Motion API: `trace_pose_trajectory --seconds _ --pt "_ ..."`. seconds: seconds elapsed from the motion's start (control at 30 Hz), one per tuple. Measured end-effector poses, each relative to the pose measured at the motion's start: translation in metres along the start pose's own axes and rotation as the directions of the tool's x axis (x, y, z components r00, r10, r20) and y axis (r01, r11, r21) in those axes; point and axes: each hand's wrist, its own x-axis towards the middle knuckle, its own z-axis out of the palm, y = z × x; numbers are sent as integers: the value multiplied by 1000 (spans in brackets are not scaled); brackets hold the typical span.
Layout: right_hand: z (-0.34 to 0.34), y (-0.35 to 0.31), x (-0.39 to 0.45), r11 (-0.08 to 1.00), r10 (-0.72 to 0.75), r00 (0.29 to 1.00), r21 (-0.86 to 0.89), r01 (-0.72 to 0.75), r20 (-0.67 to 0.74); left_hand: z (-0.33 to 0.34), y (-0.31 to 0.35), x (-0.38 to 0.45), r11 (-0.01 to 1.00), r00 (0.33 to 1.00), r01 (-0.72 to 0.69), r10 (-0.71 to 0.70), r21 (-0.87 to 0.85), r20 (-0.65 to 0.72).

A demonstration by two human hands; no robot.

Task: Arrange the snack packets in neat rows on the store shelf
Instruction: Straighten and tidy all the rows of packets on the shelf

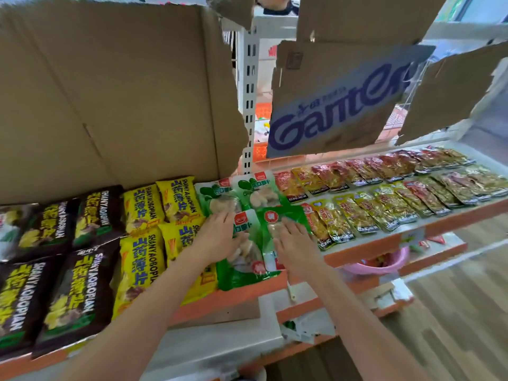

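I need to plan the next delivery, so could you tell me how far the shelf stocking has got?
Done: black packets, yellow packets and small red-gold packets lie in rows. In hand: left hand and right hand press flat on the front green packets. Left: squaring those, which overlap crookedly.

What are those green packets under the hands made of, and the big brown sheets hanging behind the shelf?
The green packets look like thin glossy plastic film: they catch glare, and clear windows show the pale food inside. The brown sheets look like matte corrugated cardboard, going by the fold creases and ragged torn edges. Both the left hand and right hand rest flat on the packets.
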Motion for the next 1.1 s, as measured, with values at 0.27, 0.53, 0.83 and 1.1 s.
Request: trace_pose_trajectory --seconds 0.27,0.53,0.83,1.1 --pt "-8 30 36 988 -153 962 3 157 226 3 0 24 992 989 69 -81 102 122" --pt "-19 83 50 972 31 986 234 8 -161 5 80 37 943 977 -211 197 -257 -78" --pt "-31 184 58 997 82 995 3 -82 -58 42 169 72 985 996 2 -17 -170 -87" --pt "-42 231 63 997 -74 997 17 74 -15 53 179 79 964 988 151 -149 -219 24"
